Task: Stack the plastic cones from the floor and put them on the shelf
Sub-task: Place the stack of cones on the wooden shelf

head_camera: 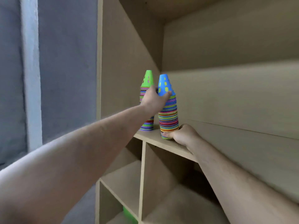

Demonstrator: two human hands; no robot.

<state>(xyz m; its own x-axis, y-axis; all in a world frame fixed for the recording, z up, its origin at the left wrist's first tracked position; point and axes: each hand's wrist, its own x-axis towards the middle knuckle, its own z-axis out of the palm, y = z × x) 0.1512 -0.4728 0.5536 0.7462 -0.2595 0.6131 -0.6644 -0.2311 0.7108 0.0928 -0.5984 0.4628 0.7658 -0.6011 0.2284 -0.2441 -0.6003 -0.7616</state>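
Standing near the front edge of the shelf [152, 136], just right of the green stack [147, 78], the blue stack [168, 115] is held at both ends, probably because so tall a pile of cones would lean or split under a single grip. The left hand [153, 101] curls round it just under the blue top cone, fingers [167, 94] closed against the rim to steady the top. The right hand [184, 135] wraps the lowest cones, thumb across the front and the other fingers hidden behind, apparently seating the base on the board.
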